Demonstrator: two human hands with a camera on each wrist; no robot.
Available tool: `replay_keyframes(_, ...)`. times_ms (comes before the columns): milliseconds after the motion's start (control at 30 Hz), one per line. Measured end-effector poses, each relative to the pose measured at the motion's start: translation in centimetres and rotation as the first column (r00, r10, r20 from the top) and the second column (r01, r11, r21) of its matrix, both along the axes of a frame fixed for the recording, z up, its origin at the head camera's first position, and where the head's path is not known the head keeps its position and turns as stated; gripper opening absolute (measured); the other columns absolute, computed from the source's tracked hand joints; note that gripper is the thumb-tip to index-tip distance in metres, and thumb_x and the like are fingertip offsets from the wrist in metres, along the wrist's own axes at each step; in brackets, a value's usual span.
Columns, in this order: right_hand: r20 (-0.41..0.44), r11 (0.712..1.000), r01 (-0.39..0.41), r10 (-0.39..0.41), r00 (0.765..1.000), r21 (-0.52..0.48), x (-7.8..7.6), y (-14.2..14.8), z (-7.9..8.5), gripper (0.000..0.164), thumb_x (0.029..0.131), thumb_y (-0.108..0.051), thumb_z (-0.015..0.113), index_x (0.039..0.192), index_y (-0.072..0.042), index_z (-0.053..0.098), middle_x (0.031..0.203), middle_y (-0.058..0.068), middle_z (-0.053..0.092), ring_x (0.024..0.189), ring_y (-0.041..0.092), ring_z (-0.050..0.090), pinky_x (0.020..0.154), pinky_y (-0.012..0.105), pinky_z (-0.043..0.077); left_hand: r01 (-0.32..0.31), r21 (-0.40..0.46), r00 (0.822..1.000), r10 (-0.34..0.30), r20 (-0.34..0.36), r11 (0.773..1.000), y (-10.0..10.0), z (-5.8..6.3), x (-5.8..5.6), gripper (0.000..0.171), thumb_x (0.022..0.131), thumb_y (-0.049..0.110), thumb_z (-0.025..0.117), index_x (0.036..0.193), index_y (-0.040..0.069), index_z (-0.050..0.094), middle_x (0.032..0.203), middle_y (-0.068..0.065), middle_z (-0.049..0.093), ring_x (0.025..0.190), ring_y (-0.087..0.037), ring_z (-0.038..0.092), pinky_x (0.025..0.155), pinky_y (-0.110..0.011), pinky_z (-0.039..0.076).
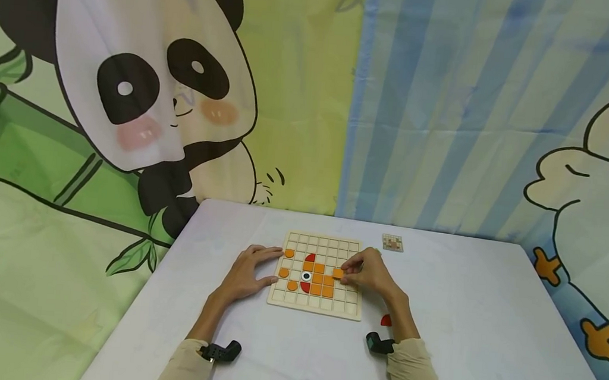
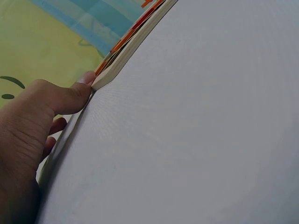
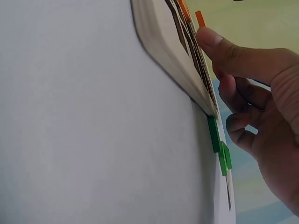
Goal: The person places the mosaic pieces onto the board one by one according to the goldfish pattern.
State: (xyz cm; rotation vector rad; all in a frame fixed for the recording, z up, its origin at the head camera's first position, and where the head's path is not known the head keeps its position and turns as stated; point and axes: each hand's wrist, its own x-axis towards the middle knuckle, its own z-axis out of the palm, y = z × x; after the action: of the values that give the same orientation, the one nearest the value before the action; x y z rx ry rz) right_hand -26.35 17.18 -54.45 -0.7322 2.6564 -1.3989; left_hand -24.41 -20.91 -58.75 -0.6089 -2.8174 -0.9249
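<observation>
A light wooden grid board point(image 1: 285, 297) lies on the white table. Orange square tiles point(image 1: 316, 289), red quarter-round pieces point(image 1: 310, 257) and a white tile with a black eye dot point(image 1: 306, 276) sit together near its middle. Several orange round pieces point(image 1: 284, 272) lie along its left side. My right hand point(image 1: 372, 273) pinches an orange square tile point(image 1: 338, 273) between thumb and fingertips, over the board right of the other tiles. Along the board's left edge rests my left hand point(image 1: 245, 275), fingers extended; its thumb point(image 2: 77, 95) touches the rim in the left wrist view.
A loose red piece point(image 1: 386, 320) lies by the right forearm. Green pieces point(image 3: 214, 135) lie on the table beyond the board's edge. Toward the back right is a small patterned card point(image 1: 393, 243). A printed cloth point(image 1: 301, 94) hangs behind the table.
</observation>
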Motion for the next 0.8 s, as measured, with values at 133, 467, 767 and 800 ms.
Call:
replay_keyframes(133, 0.002, 1.000, 0.004, -0.004, 1.000, -0.013, -0.3, -0.6, -0.1, 0.020, 0.079, -0.003, 0.097, 0.096, -0.001, 0.087, 0.083, 0.008, 0.082, 0.068, 0.011, 0.070, 0.065, 0.023, 0.059, -0.003, 0.002, 1.000, 0.003, -0.009, 1.000, -0.1, 0.1, 0.1, 0.067, 0.092, 0.038, 0.089, 0.154, 0.033, 0.064, 0.161, 0.012, 0.060, 0.143, -0.025, 0.054, 0.119, -0.059, 0.042)
replay_keyframes(467, 0.020, 1.000, 0.005, -0.005, 1.000, -0.011, -0.7, -1.2, -0.1, 0.020, 0.080, -0.003, 0.095, 0.097, 0.001, 0.086, 0.081, 0.008, 0.081, 0.067, 0.010, 0.068, 0.064, 0.023, 0.057, 0.006, 0.000, 1.000, -0.006, -0.010, 1.000, -0.1, 0.1, 0.1, 0.067, 0.091, 0.037, 0.088, 0.154, 0.033, 0.064, 0.161, 0.011, 0.060, 0.144, -0.025, 0.053, 0.119, -0.058, 0.042)
replay_keyframes(767, 0.016, 1.000, 0.002, -0.002, 1.000, 0.003, -0.8, -1.3, -0.3, 0.018, 0.081, -0.003, 0.095, 0.097, -0.001, 0.086, 0.083, 0.008, 0.081, 0.069, 0.011, 0.069, 0.065, 0.023, 0.058, 0.004, 0.003, 1.000, -0.004, -0.025, 1.000, 0.0, -0.1, 0.1, 0.067, 0.091, 0.037, 0.088, 0.154, 0.033, 0.064, 0.160, 0.011, 0.061, 0.143, -0.024, 0.053, 0.118, -0.058, 0.043)
replay_keyframes(800, 0.017, 1.000, 0.001, -0.001, 1.000, 0.004, -0.8, -1.3, -0.3, 0.019, 0.081, -0.004, 0.095, 0.097, -0.001, 0.086, 0.083, 0.008, 0.081, 0.069, 0.011, 0.069, 0.065, 0.023, 0.058, 0.004, 0.005, 1.000, -0.004, -0.022, 1.000, 0.0, -0.1, 0.1, 0.067, 0.091, 0.037, 0.089, 0.154, 0.032, 0.064, 0.160, 0.011, 0.061, 0.143, -0.025, 0.053, 0.118, -0.059, 0.042)
